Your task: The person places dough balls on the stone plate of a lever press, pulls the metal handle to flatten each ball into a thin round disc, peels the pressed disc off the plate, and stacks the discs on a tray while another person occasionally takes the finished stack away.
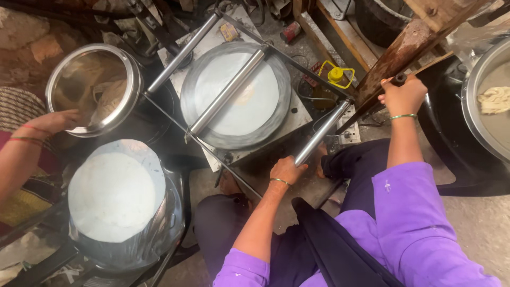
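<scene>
My left hand (pixel 287 169) grips the near end of a steel roller bar (pixel 321 133) on a metal frame. A second roller (pixel 227 91) lies across a thin white dough sheet (pixel 237 94) on a round grey press plate (pixel 280 109). My right hand (pixel 404 95) is closed on the black handle (pixel 399 79) of a rusty lever (pixel 393 61) at the right. Both wrists wear green bangles, and purple sleeves cover my upper arms.
A stack of round white sheets (pixel 112 196) sits on a plastic-covered stand at lower left. Another person's hand (pixel 53 122) touches a steel bowl (pixel 94 87) at left. A steel pan with dough (pixel 495 99) is at the right edge. A yellow-capped bottle (pixel 336 74) stands behind the press.
</scene>
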Motion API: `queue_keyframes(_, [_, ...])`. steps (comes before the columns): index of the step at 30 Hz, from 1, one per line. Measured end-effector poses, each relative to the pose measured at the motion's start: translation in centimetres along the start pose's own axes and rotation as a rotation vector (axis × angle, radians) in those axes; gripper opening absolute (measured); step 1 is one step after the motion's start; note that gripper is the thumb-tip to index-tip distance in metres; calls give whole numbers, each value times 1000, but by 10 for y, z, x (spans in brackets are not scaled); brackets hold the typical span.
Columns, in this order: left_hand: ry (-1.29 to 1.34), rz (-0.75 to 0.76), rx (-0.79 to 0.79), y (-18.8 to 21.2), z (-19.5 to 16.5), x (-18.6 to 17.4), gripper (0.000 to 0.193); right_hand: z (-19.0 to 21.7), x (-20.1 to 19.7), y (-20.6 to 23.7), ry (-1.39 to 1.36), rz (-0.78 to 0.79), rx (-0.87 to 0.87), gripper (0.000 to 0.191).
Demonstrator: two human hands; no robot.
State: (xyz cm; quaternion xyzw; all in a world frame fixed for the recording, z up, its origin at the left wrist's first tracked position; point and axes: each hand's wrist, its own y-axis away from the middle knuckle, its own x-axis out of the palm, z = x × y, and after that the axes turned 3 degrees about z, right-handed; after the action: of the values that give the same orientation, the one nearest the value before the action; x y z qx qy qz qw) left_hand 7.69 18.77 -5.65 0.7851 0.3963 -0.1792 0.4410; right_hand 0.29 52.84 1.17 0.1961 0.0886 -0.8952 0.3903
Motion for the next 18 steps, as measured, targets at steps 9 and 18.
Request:
queue_keyframes(9, [10, -2, -9, 2, 3, 2, 54, 11, -3, 3, 200, -48, -11, 23])
queue_keyframes(18, [-22, 30, -37, 0, 5, 7, 64, 8, -3, 4, 128, -17, -30, 19])
